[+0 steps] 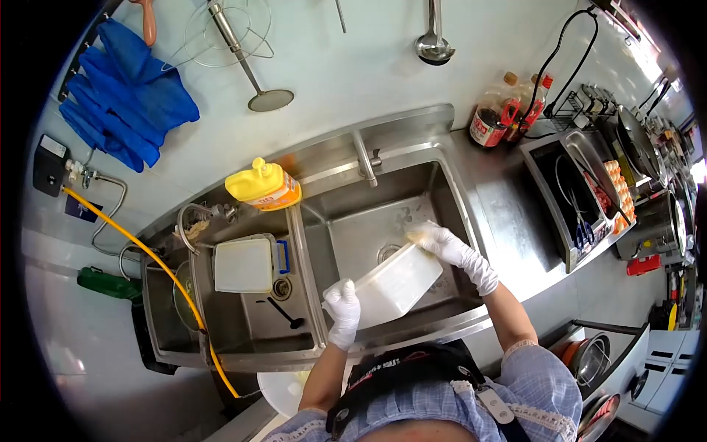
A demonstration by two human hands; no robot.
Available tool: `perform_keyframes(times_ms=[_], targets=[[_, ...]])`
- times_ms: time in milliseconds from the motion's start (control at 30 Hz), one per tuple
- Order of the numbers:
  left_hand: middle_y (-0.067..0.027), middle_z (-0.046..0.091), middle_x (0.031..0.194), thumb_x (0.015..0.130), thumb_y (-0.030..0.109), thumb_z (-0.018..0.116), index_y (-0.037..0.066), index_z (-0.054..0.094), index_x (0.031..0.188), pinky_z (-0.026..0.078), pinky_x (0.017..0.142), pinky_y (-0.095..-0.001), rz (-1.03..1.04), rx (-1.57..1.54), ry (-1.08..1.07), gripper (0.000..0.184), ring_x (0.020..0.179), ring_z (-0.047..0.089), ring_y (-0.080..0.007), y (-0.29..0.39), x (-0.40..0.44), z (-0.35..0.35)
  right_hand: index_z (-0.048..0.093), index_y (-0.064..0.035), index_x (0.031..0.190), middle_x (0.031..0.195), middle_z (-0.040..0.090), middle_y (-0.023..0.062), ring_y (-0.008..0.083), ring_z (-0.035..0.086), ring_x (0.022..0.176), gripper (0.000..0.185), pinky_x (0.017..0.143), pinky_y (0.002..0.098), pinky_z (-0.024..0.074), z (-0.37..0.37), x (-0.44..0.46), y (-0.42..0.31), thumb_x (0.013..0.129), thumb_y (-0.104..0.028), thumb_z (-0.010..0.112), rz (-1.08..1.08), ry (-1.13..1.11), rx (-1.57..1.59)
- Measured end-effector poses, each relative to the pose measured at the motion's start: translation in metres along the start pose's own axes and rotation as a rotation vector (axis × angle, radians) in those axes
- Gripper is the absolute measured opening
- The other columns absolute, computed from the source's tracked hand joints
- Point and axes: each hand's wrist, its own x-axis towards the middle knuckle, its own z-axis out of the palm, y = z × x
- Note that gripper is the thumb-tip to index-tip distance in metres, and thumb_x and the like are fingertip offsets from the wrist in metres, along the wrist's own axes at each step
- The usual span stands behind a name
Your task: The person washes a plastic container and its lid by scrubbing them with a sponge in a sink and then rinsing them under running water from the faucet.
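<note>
A white plastic container [398, 289] is tilted over the right sink basin [353, 228], between my two gloved hands. My left hand [342, 308], in a white glove, is closed on the container's left end. At its upper right end, my right hand [440, 243], gloved too, grips the rim. Part of the round drain [388, 253] shows behind the container. A steel faucet [364, 158] stands at the back of this basin.
In the left basin lie a white lidded box [244, 265] and a black ladle [286, 313]. A yellow jug [264, 184] stands on the sink's back ledge. A yellow hose [155, 258] crosses the far left basin. Sauce bottles [491, 114] and an egg tray [620, 191] are at right.
</note>
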Motion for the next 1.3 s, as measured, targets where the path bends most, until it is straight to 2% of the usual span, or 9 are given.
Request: perform_keyframes(times_ms=[100, 233, 433, 500, 633, 900, 1067, 1233, 1300], targets=[[-0.0068, 0.036, 0.048, 0.086, 0.027, 0.056, 0.0, 0.041, 0.057, 0.03, 0.044, -0.0348, -0.008, -0.014, -0.029, 0.043, 0.045, 0.033, -0.0157, 0.002, 0.0, 0.008, 0.058, -0.0134, 0.111, 0.116, 0.056, 0.008, 0.0274, 0.048, 0.111, 0.028, 0.103, 0.0434, 0.0297, 0.014, 0.006, -0.029, 0.084, -0.019, 0.055, -0.288, -0.051, -0.436], [0.004, 0.032, 0.052, 0.089, 0.033, 0.054, 0.005, 0.034, 0.056, 0.026, 0.045, -0.0329, -0.267, -0.232, 0.099, 0.048, 0.051, 0.029, -0.0093, 0.009, 0.002, 0.009, 0.056, -0.0136, 0.116, 0.113, 0.056, 0.0104, 0.0286, 0.048, 0.112, 0.03, 0.103, 0.0443, 0.0293, 0.029, 0.007, -0.075, 0.086, -0.018, 0.053, -0.3, 0.159, -0.267], [0.0041, 0.037, 0.062, 0.092, 0.04, 0.046, 0.006, 0.036, 0.064, 0.029, 0.052, -0.0296, -0.316, -0.223, 0.058, 0.045, 0.06, 0.034, -0.0075, 0.004, 0.009, -0.001, 0.056, -0.0079, 0.116, 0.124, 0.052, 0.0124, 0.029, 0.047, 0.116, 0.03, 0.099, 0.033, 0.0349, 0.029, 0.024, -0.006, 0.089, -0.02, 0.051, 0.302, 0.318, 0.14], [0.0006, 0.054, 0.071, 0.093, 0.043, 0.043, -0.001, 0.055, 0.075, 0.042, 0.061, -0.028, -0.418, -0.213, 0.009, 0.049, 0.066, 0.047, -0.0082, -0.003, 0.001, -0.004, 0.056, -0.0067, 0.116, 0.123, 0.052, 0.0147, 0.0326, 0.048, 0.113, 0.031, 0.096, 0.0343, 0.0378, 0.037, 0.026, 0.007, 0.089, -0.022, 0.049, 0.323, 0.398, 0.108], [0.0034, 0.05, 0.067, 0.09, 0.026, 0.052, -0.002, 0.054, 0.069, 0.038, 0.056, -0.0275, -0.377, -0.376, 0.066, 0.035, 0.063, 0.042, -0.0075, -0.008, 0.005, 0.007, 0.059, -0.008, 0.111, 0.112, 0.058, 0.0173, 0.0362, 0.053, 0.104, 0.03, 0.092, 0.0381, 0.0418, 0.043, 0.034, -0.017, 0.087, -0.024, 0.047, 0.475, 0.477, -0.183], [-0.0011, 0.062, 0.078, 0.088, 0.033, 0.058, 0.0, 0.064, 0.084, 0.046, 0.067, -0.0247, -0.666, -0.598, 0.207, 0.034, 0.07, 0.057, -0.0116, -0.011, 0.027, 0.015, 0.056, -0.0026, 0.109, 0.119, 0.05, 0.0182, 0.0362, 0.05, 0.109, 0.037, 0.094, 0.0414, 0.04, 0.087, 0.031, -0.118, 0.072, -0.004, 0.058, -0.09, 0.363, -0.326], [-0.0116, 0.04, 0.134, 0.085, 0.063, 0.039, 0.004, 0.034, 0.133, 0.032, 0.103, -0.0379, -0.713, -1.1, -0.035, 0.076, 0.12, 0.04, -0.0263, -0.01, 0.036, -0.003, 0.052, -0.0037, 0.117, 0.124, 0.047, 0.0183, 0.0358, 0.039, 0.123, 0.044, 0.099, 0.0451, 0.0341, 0.127, -0.001, -0.1, 0.073, -0.006, 0.059, -0.212, 0.219, -0.39], [-0.0103, 0.038, 0.137, 0.086, 0.066, 0.03, 0.011, 0.035, 0.135, 0.031, 0.104, -0.0385, -0.811, -1.228, -0.005, 0.074, 0.122, 0.039, -0.0279, -0.044, 0.025, -0.011, 0.048, -0.0026, 0.12, 0.121, 0.047, 0.0221, 0.0377, 0.042, 0.117, 0.041, 0.101, 0.0417, 0.0316, 0.09, -0.003, -0.044, 0.08, -0.014, 0.052, -0.067, 0.118, -0.376], [-0.0095, 0.038, 0.137, 0.086, 0.066, 0.03, 0.011, 0.034, 0.135, 0.031, 0.104, -0.0379, -0.918, -1.164, -0.022, 0.074, 0.122, 0.039, -0.0275, -0.015, 0.023, -0.004, 0.049, -0.0025, 0.119, 0.119, 0.049, 0.0217, 0.0376, 0.044, 0.114, 0.038, 0.101, 0.0408, 0.0324, 0.083, 0.029, -0.026, 0.082, -0.014, 0.05, 0.146, 0.524, -0.351]])
